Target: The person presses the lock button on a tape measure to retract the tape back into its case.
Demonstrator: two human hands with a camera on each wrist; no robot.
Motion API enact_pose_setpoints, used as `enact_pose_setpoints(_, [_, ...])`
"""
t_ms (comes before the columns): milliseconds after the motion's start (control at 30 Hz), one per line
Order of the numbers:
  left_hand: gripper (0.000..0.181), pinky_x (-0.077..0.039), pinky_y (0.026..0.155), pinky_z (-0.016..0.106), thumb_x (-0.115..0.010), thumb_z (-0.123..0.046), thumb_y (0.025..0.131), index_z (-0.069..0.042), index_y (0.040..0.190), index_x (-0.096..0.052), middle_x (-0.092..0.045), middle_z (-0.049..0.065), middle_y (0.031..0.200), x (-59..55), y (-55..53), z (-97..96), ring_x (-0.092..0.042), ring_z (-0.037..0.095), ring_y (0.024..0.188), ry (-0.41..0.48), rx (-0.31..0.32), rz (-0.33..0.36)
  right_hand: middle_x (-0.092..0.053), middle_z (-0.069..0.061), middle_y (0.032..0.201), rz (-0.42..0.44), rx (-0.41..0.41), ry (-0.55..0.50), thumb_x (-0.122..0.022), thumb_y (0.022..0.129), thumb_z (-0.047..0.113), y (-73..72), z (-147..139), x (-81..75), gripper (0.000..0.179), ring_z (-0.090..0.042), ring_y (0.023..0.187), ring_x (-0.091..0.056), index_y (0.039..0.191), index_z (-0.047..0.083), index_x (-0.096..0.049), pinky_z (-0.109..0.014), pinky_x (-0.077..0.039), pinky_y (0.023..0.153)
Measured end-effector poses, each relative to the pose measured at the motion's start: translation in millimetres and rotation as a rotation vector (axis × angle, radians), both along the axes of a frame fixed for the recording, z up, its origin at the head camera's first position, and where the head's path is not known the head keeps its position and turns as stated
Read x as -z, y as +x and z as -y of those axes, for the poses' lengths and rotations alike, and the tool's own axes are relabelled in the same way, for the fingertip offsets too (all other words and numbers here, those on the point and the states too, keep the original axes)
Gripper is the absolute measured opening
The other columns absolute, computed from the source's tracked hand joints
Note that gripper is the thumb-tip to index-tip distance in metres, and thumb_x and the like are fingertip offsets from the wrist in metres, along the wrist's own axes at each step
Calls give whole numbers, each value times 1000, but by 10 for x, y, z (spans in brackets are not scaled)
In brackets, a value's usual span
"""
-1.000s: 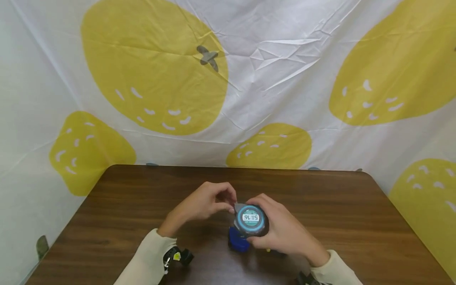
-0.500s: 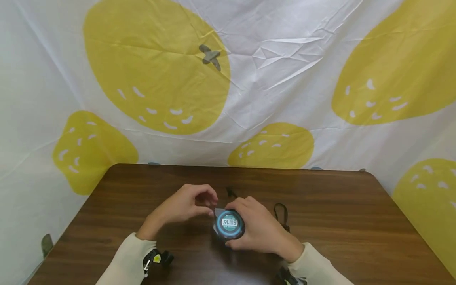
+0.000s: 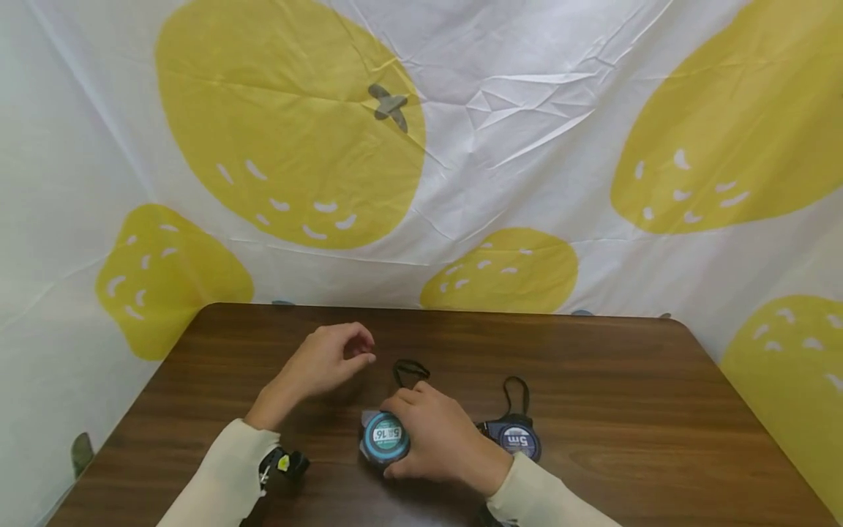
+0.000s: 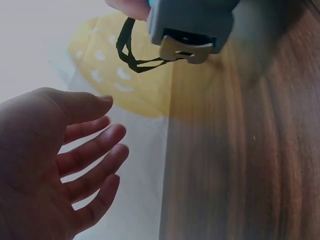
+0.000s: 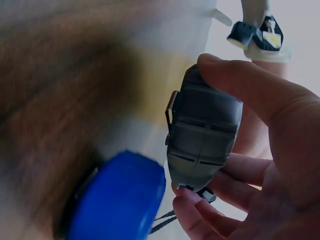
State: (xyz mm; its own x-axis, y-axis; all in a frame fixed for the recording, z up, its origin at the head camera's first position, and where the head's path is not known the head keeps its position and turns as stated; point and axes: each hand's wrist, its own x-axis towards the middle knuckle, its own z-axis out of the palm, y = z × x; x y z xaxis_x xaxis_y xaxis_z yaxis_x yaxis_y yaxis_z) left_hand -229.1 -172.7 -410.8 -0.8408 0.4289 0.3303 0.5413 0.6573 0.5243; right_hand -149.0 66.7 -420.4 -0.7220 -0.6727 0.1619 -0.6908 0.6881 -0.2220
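In the head view my right hand [image 3: 444, 439] grips a round grey tape measure [image 3: 385, 437] with a teal ring and a label reading 5 and 16. Its metal hook [image 4: 186, 50] sits at the mouth of the case in the left wrist view, with no blade drawn out. A black wrist strap [image 3: 411, 372] trails behind it. My left hand [image 3: 326, 359] is apart from the case, farther back and to its left, fingers loosely bent and holding nothing. Behind the right wrist lies a blue tape measure [image 3: 519, 439] marked 5m, partly covered by the forearm.
A dark wood-grain table [image 3: 626, 380] carries everything. The blue tape measure's black strap loop [image 3: 516, 395] reaches toward the far edge. A white cloth with yellow fruit prints [image 3: 497, 271] hangs right behind the table.
The right hand has carried the grey tape measure left and nearer to me. The left hand has come away from its front end. The blue tape measure's label has come into view.
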Motion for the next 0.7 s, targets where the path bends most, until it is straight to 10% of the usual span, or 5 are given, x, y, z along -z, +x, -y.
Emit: enact_pose_setpoints(700, [16, -58, 78, 42, -85, -14, 96, -9, 108, -76, -73, -5, 93, 49, -82, -100, -72, 16, 87, -31, -39, -29, -71, 6, 127, 64, 22, 104, -101, 70, 62, 33, 82, 60, 87, -14, 108, -63, 139, 18, -73, -36, -61, 81])
